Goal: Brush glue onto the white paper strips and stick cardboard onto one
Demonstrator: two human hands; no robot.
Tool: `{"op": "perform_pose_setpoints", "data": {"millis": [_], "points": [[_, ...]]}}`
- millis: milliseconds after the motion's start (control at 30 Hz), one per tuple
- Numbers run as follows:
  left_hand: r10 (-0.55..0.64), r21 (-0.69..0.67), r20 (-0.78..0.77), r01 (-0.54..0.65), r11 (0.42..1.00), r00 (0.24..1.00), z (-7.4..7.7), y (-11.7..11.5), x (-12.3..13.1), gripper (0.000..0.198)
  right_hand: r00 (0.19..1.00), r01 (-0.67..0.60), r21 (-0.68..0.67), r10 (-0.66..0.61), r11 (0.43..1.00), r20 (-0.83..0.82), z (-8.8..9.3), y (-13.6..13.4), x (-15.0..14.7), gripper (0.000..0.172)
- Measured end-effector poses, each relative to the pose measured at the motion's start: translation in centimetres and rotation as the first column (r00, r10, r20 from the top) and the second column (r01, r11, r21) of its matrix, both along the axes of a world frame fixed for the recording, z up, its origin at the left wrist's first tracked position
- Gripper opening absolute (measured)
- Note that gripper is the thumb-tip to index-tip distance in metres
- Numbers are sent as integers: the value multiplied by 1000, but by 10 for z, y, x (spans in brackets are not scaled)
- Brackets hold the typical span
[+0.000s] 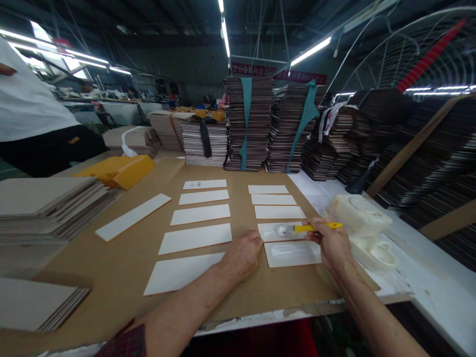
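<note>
On the counter, the white-streaked panel lay nearest in the right column; a low wrist could have smeared it. By the left edge of the next panel, the left hand had curled fingers, their grip impossible to tell; a slack hold could have let brushing skew it. The right hand pinched the yellow brush, bristles on that panel. Farther off stood dark stacks.

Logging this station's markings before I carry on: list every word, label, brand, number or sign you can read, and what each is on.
Nothing is clearly legible.
Red banner in the background: characters, too small and blurred to read.
Farthest white strip in the left column: small dark marks, unreadable.
Yellow-handled brush in the right hand: no lettering visible.
</note>
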State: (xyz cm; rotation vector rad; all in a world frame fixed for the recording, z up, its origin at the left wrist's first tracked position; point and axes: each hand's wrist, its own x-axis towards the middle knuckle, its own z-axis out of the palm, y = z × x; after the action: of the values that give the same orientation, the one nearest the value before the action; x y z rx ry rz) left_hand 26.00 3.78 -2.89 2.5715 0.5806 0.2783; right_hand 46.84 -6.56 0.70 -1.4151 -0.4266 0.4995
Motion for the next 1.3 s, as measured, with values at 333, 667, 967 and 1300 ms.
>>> {"op": "perform_pose_setpoints", "data": {"millis": [333, 667, 967, 1300], "points": [[-20, 6, -8, 20, 1000, 1000, 2, 1, -1, 44, 995, 91, -21, -90, 996, 30, 7, -14, 28, 31], [-8, 27, -38, 9, 1000, 999, 3, 0, 0, 42, 995, 63, 15, -62, 998, -73, 6, -13, 10, 33], [34, 157, -203, -1, 988, 979, 42, 26, 7, 32, 983, 36, 157, -6, 987, -186, 30, 21, 27, 8], [-7, 153, -31, 11, 988, 1000, -7, 59, 23, 41, 982, -96, 91, 109, 991, -156, 4, 83, 7, 2]]}}
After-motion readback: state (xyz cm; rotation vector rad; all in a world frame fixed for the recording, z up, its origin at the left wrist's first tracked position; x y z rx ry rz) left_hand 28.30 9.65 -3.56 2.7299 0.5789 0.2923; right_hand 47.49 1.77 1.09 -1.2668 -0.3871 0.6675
